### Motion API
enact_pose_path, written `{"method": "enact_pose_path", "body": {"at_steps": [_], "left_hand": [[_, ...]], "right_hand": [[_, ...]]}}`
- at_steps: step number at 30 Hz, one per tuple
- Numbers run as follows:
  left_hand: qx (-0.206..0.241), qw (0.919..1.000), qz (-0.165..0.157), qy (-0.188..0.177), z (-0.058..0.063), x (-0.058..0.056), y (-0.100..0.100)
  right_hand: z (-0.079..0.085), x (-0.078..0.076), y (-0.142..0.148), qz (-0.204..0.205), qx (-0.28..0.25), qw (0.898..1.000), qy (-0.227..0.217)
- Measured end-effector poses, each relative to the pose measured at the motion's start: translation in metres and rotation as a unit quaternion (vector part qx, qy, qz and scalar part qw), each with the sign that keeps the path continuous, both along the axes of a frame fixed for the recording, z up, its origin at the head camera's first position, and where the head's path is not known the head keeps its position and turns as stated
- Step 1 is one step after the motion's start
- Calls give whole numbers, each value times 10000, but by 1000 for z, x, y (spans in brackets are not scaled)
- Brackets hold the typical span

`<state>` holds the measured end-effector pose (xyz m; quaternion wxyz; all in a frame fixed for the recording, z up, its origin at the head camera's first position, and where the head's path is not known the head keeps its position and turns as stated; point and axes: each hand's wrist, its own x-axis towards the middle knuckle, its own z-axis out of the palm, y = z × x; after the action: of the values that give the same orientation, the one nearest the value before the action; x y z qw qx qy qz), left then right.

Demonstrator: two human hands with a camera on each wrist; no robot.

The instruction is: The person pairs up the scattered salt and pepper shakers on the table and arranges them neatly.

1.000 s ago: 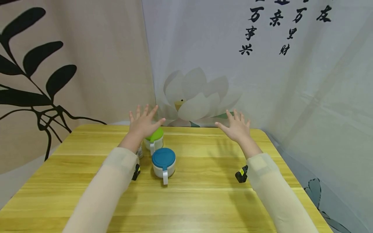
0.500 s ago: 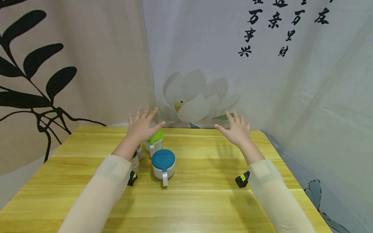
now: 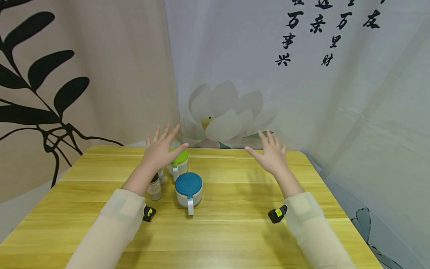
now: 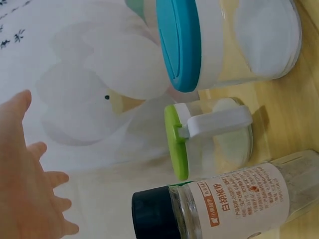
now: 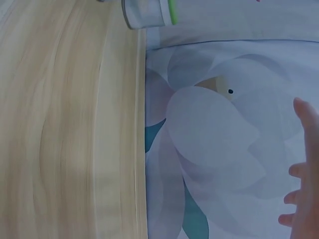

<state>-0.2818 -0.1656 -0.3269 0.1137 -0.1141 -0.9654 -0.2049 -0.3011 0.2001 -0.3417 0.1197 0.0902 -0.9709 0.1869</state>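
Observation:
My left hand [image 3: 159, 151] hovers over the left part of the table, fingers spread and holding nothing. Close by it stand a jar with a green lid [image 3: 180, 158], partly covered by the hand, and a jar with a blue lid [image 3: 189, 185], each with a white handle. Below the wrist are two small seasoning bottles; the nearer pepper bottle [image 4: 239, 199] has a black cap and a printed label in the left wrist view. My right hand [image 3: 271, 155] is raised above the table's right side, fingers spread, touching nothing. The blue-lidded jar holds white contents [image 4: 269, 35].
The wooden table [image 3: 228, 231] ends at a back edge against a hanging cloth [image 3: 231, 48] with a printed lotus and black characters. A black wrist camera [image 3: 149, 213] sits under the left sleeve, another wrist camera [image 3: 277, 214] under the right.
Both forearms have drawn back slightly toward me, the left also shifting left. The small bottles, mostly hidden by the left arm before, now show more. The jars stay put.

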Motion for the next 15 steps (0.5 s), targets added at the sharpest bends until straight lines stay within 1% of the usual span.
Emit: {"method": "enact_pose_path", "body": {"at_steps": [9,15], "left_hand": [[291,9991,-53,288,-4,12,-4],[496,9976,-126,476,-3,22,-3]], "right_hand": [[-4,11,-8,187,-494,9984,184],[-7,17,-15,297,-831,9954,360]]}}
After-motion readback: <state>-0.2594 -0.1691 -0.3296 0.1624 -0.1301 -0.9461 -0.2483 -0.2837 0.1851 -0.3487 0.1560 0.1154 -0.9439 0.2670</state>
